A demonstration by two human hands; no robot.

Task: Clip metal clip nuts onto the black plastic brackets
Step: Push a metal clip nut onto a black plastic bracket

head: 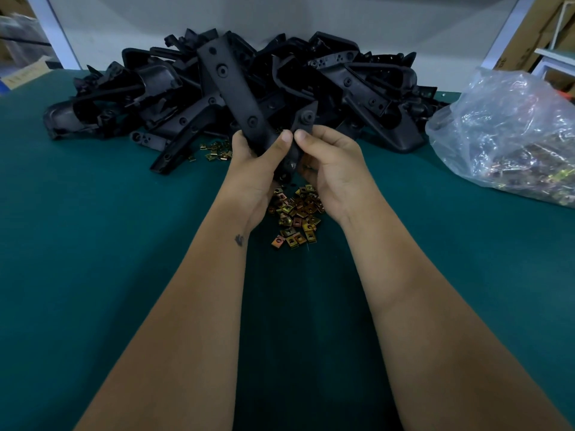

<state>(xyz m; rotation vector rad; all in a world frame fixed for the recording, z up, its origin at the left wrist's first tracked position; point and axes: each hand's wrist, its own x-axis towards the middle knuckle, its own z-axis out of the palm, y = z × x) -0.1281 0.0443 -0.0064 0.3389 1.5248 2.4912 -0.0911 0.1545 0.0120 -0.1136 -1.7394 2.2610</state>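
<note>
bracket (236, 98) sat raised above the desk (93, 244), both hands clamped on its lower end: left hand (253, 160) wrapped round it, right hand (326, 163) pinching beside it, thumbs nearly touching. step in hand looked like pressing a nut on. next move called for seating it square over a hole. whether a nut was under the thumbs was hidden. loose nuts (295, 213) lay below; bracket pile (342, 88) behind.

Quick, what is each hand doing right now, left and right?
Left hand: grips the black plastic bracket, thumb on top.
Right hand: holds the same bracket's lower end, thumb pressing beside the left thumb.
</note>
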